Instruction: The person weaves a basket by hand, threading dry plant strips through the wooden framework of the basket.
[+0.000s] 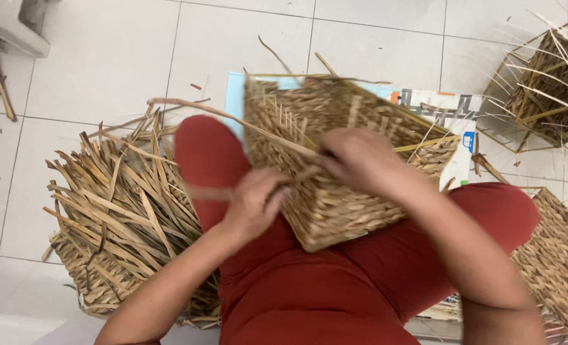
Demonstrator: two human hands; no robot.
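A half-woven rectangular straw basket (335, 191) rests on my lap, over red trousers (309, 287), tilted with its open side facing away. My left hand (252, 204) pinches a long dried fibre strand (201, 110) at the basket's near left corner. That strand arcs up and left over my knee. My right hand (360, 160) lies on top of the basket wall, fingers closed on the same strand where it enters the weave. Bare upright stakes (284, 118) show in the unfinished part at the basket's far left.
A heap of loose dried straw strips (118, 211) lies on the tiled floor at my left. A wire-framed, partly woven basket (546, 83) sits at the top right. Another woven piece (559, 255) lies by my right knee. Printed paper (450, 108) is under the basket.
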